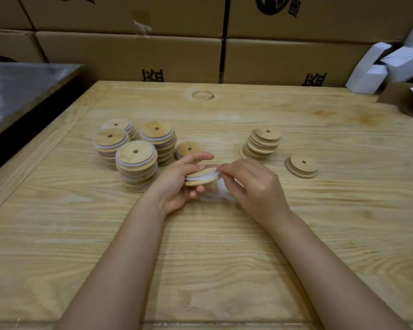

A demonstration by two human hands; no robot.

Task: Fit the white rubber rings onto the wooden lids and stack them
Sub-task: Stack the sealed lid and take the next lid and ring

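Four stacks of ringed lids [137, 163] stand at the left of the bench [224, 246], white bands showing between the wooden discs, with a low fifth pile [188, 150] just behind the hands. Over to the right, a stack of bare lids [262, 144] and a loose pair [301, 166] wait their turn. The step in hand is the fitting. The left hand [176, 184] has its fingers curled round a wooden lid [200, 181], held roughly flat just above the bench. The right hand [255, 186] pinches a white rubber ring [211, 175] at the lid's right edge, fingertips closed on it. The ring looks seated along the rim that shows, but whether it sits all the way round I cannot tell. Spare rings [218, 195] lie on the bench under the hands. Next, I judge, the ring must be worked down around the remaining edge, and then the lid set squarely on the low pile.
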